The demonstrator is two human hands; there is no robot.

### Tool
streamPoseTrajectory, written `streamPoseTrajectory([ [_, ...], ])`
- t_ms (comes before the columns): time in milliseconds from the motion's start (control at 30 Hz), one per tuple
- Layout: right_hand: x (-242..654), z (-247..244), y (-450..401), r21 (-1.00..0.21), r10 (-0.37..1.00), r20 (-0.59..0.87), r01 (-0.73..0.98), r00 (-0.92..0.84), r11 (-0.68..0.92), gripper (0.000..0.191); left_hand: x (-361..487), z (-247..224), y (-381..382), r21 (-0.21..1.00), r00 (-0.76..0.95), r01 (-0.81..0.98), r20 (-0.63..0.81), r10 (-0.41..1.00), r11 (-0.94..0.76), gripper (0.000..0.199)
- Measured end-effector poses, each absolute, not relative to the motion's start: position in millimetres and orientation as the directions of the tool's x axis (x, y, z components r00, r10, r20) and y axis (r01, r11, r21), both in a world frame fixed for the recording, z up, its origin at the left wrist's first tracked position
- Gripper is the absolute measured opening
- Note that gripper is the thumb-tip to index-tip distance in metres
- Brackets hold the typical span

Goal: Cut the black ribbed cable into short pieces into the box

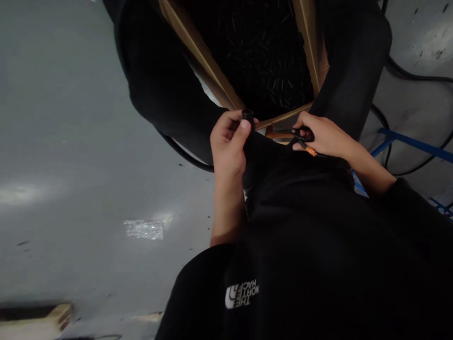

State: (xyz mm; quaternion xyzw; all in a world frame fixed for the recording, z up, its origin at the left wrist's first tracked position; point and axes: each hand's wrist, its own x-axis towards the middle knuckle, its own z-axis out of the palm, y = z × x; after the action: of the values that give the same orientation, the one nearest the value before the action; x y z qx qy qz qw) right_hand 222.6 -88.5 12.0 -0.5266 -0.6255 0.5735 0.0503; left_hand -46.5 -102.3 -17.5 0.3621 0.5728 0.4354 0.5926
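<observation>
My left hand (230,141) is closed around a short black tube (247,118), its round open end showing between thumb and fingers. The lower part of the tube is hidden by the hand and blends into the dark clothing. To the right, my right hand (320,134) is closed on scissors (307,135) with black handles and an orange part. Their thin blade points left toward the tube, apart from it. Just beyond both hands stands an open cardboard box (283,114), holding many small black pieces (279,87).
My legs in dark trousers flank the box. Black cable (410,74) and a blue metal frame (417,144) are on the right. A shiny silvery patch (143,229) lies on the grey floor (71,118). A wooden piece (60,316) is at the lower left.
</observation>
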Motion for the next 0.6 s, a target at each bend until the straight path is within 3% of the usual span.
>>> streamPoseTrajectory([
  [167,215,18,-85,-0.814,0.69,-0.502,0.555,-0.521,-0.174,0.04,-39,-15,-100,0.868,0.109,-0.176,-0.451,0.886,0.464,0.042],
  [267,210,17,-87,-0.813,0.71,-0.497,0.552,-0.498,-0.182,0.038,-35,-12,-103,0.853,0.085,-0.196,-0.476,0.875,0.483,0.045],
  [400,211,9,-92,-0.819,0.754,-0.495,0.521,-0.432,-0.24,0.041,-38,-8,-106,0.891,0.034,-0.077,-0.446,0.894,0.447,0.049],
  [500,211,4,-94,-0.837,0.763,-0.488,0.476,-0.425,-0.271,0.046,-38,-2,-108,0.879,0.104,0.011,-0.475,0.874,0.477,0.047],
  [600,211,6,-91,-0.862,0.761,-0.453,0.444,-0.464,-0.243,0.052,-37,5,-108,0.844,0.223,-0.039,-0.514,0.828,0.535,0.048],
])
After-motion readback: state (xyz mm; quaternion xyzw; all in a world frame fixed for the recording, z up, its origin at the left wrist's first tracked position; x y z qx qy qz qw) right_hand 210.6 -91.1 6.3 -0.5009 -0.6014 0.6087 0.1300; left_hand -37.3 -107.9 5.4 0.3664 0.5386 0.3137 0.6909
